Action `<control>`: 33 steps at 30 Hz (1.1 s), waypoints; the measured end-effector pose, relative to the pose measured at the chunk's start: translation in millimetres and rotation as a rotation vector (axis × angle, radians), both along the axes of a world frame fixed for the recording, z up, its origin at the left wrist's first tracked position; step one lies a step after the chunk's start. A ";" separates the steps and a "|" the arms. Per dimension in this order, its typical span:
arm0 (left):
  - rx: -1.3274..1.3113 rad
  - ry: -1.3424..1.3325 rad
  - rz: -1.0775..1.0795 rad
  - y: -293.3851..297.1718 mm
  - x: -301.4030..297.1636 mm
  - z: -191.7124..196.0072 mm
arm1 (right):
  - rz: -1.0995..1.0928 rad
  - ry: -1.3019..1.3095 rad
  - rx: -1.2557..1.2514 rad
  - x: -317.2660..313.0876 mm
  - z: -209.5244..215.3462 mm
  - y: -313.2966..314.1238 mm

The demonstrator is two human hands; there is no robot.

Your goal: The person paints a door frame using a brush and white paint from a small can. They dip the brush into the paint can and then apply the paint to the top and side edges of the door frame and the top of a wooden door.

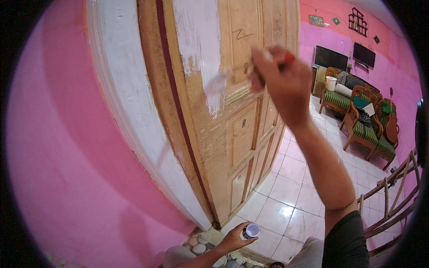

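Note:
My right hand [288, 87] is raised in front of a wooden panel door [241, 129], its fingers closed round a paintbrush [289, 58]. Motion smears the hand and the brush; a red handle end shows above the fingers, and the blurred bristles lie by the painted strip. White paint [196, 35] covers part of the door's left stile, with ragged streaks at its lower end. Low down, my left hand [233, 239] grips a small open paint can [253, 230] holding pale paint. That can is upright, well below the brush.
A white-painted frame [134, 80] and a pink wall [58, 134] stand left of the door. Rounded stones [201, 249] lie at its foot. White floor tiles [286, 201] run toward cushioned wooden chairs [362, 120] and a guitar [392, 127]. A wooden rack [389, 201] stands at the right.

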State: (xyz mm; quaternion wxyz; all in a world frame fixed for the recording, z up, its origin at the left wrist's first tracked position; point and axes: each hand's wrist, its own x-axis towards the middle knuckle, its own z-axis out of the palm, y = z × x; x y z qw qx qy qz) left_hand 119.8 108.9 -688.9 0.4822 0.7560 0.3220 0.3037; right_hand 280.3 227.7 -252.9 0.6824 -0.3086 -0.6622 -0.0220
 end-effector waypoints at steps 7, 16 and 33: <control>0.039 -0.015 -0.011 4.2 4.2 -14.8 | 0.223 0.202 0.211 -4.8 83.1 -4.0; -0.008 0.031 -0.028 2.1 3.8 -10.4 | 0.129 0.273 0.049 -10.3 -15.2 5.4; 0.004 -0.012 -0.040 2.3 9.0 1.0 | -0.027 0.046 0.160 6.6 64.8 6.6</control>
